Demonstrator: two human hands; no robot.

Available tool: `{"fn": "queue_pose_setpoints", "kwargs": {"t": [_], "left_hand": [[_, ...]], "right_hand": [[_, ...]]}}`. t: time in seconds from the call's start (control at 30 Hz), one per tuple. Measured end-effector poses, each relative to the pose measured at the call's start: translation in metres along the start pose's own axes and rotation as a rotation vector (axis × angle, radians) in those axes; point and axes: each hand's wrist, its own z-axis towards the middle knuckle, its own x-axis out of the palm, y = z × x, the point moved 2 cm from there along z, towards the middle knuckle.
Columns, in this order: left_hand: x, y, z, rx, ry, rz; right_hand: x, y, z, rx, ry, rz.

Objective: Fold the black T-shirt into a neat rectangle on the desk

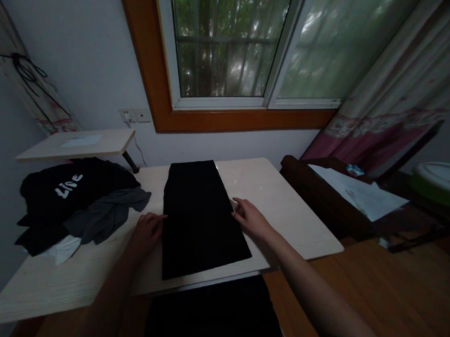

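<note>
- A person's two bare hands flank a black cloth laid flat on a pale wood-topped table, at the centre of the frame.
- The cloth forms a long, roughly rectangular panel, its far edge near the window wall and its near edge close to the table's front edge, at lower centre.
- The left hand, left of centre, is loosely curled, its fingertips at the cloth's left edge; whether it pinches the fabric cannot be told.
- The right hand, right of centre, is partly open, thumb and forefinger parted at the cloth's right edge; any grip on the fabric cannot be made out.
- At left in the frame, a heap of garments crowds the table: a black one with white lettering, a dark grey one and a bit of white fabric at the bottom.
- Above the heap, a small raised shelf carries a sheet of paper.
- A window framed in orange-brown wood fills the upper centre, greenery behind its glass.
- At right, a larger sheet lies on dark furniture, with a green, white-topped container at the far right.
</note>
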Motion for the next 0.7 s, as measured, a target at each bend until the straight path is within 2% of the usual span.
{"fn": "queue_pose_setpoints", "kwargs": {"t": [0.07,0.2,0.37,0.5,0.7], "left_hand": [[0.0,-0.002,0.001,-0.012,-0.004,0.029],[-0.002,-0.007,0.001,-0.067,0.028,0.009],[-0.004,-0.018,0.001,-0.156,0.145,-0.049],[-0.003,-0.032,0.0,-0.279,0.22,-0.054],[-0.001,-0.042,0.002,-0.275,0.267,-0.129]], "right_hand": [[0.005,0.002,0.001,-0.012,-0.003,-0.023],[0.009,0.007,0.0,0.028,0.08,0.07],[0.005,0.009,-0.007,0.018,0.257,0.207],[0.004,0.004,-0.014,0.044,0.406,0.363],[0.0,0.006,-0.019,0.163,0.427,0.504]]}}
